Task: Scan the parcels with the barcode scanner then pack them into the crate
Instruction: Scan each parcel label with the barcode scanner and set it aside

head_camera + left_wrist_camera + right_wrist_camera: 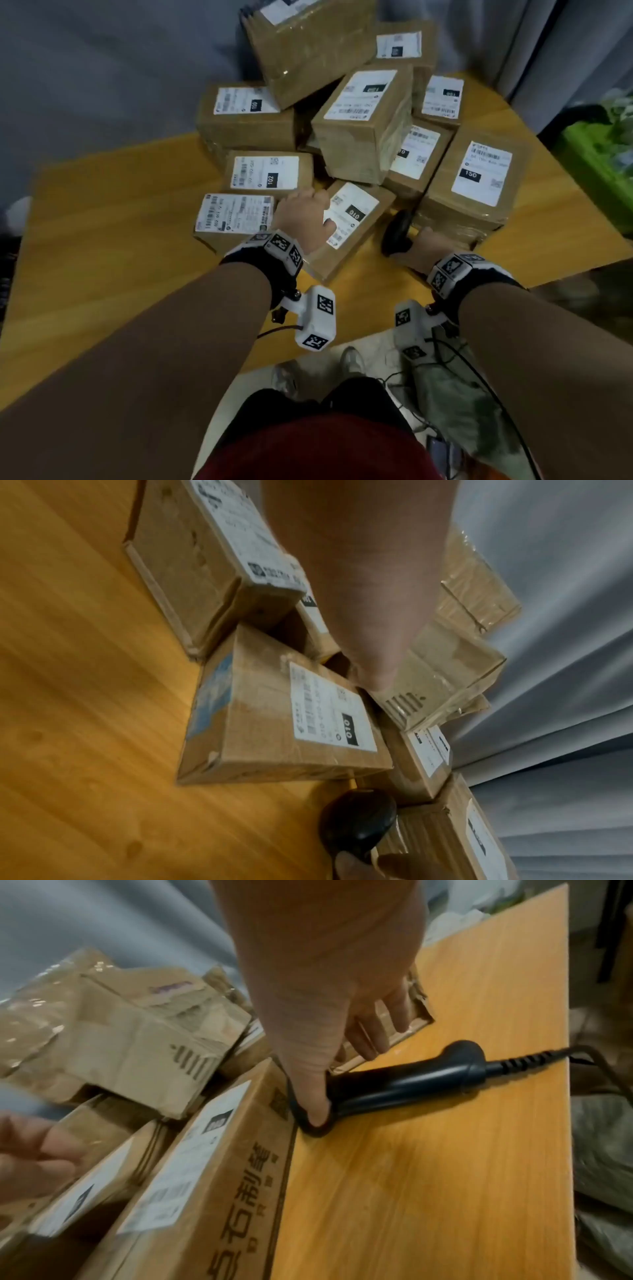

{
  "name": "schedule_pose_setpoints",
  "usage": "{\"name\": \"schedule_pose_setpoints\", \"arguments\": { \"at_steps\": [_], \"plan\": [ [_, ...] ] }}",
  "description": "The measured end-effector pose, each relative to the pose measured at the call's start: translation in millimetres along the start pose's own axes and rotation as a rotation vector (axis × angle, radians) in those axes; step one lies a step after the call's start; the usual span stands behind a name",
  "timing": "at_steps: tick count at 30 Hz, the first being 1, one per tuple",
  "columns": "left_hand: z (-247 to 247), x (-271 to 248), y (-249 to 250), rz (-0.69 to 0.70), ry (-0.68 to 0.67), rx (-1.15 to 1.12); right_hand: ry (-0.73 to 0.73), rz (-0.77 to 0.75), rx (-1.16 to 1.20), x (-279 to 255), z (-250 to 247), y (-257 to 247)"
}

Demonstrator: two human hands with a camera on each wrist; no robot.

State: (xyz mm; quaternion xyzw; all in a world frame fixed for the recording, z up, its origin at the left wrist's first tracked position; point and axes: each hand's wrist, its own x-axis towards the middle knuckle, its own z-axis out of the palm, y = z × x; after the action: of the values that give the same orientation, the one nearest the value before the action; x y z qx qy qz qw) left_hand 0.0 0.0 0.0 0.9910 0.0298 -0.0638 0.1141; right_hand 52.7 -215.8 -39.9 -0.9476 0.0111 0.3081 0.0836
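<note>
Two hands are low in the frame: the right hand, unclenched, is thumbing the scanner, whose handle is pointing right; the left hand is resting on a parcel, grasp unclear.

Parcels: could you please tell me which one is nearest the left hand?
The parcel marked 010, the frontmost one; the left hand overlaps its label.

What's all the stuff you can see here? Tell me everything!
table: one, orange wood, under everything.
parcels: at least ten, brown with white labels, piled on the table.
scanner: one, black, lying on the table beside the pile.
crate: one, green, right of the table.
curtain: grey, behind the pile.
wrist cameras: two, white with black markers, on the wrists.
left hand: resting on the 010 parcel.
right hand: thumb touching the scanner.
</note>
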Motion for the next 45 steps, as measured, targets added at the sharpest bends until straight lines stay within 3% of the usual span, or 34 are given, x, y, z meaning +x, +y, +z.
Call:
{"name": "schedule_pose_setpoints", "arguments": {
  "at_steps": [2,6,9,11,14,19,26,30,34,38,42,45],
  "plan": [
    [8,6,7,-0.021,-0.009,-0.020,-0.081,-0.030,-0.005,7,6,7],
    [18,8,19,-0.049,-0.019,0.003,-0.096,-0.106,0.000,13,19,19],
    [15,10,25,-0.047,0.002,-0.020,-0.212,-0.224,0.207,5,6,25],
    [6,12,28,-0.057,0.017,-0.040,-0.303,-0.226,0.413,-1,-11,30],
    [-14,12,26,-0.088,0.063,-0.051,-0.309,-0.256,0.548,-12,-46,27],
    [-48,-4,-5,-0.210,0.116,-0.076,-0.274,-0.462,0.656,-35,-84,-19],
    [-60,-45,-78,-0.538,0.105,-0.161,-0.171,-0.696,0.659,-57,-74,-122],
    [-49,-56,-109,-0.807,0.051,-0.354,-0.138,-0.734,0.542,-50,-60,-167],
    [-32,-57,-129,-1.001,-0.050,-0.614,-0.145,-0.674,0.511,-34,-48,-194],
    [-14,-53,-143,-1.061,0.004,-0.976,-0.134,-0.620,0.506,-21,-40,-212],
    [3,-60,-140,-1.015,-0.044,-1.193,-0.201,-0.616,0.493,-19,-20,-213],
    [3,-62,-129,-1.027,0.028,-1.365,-0.229,-0.602,0.587,-25,-10,-207]
  ]
}}
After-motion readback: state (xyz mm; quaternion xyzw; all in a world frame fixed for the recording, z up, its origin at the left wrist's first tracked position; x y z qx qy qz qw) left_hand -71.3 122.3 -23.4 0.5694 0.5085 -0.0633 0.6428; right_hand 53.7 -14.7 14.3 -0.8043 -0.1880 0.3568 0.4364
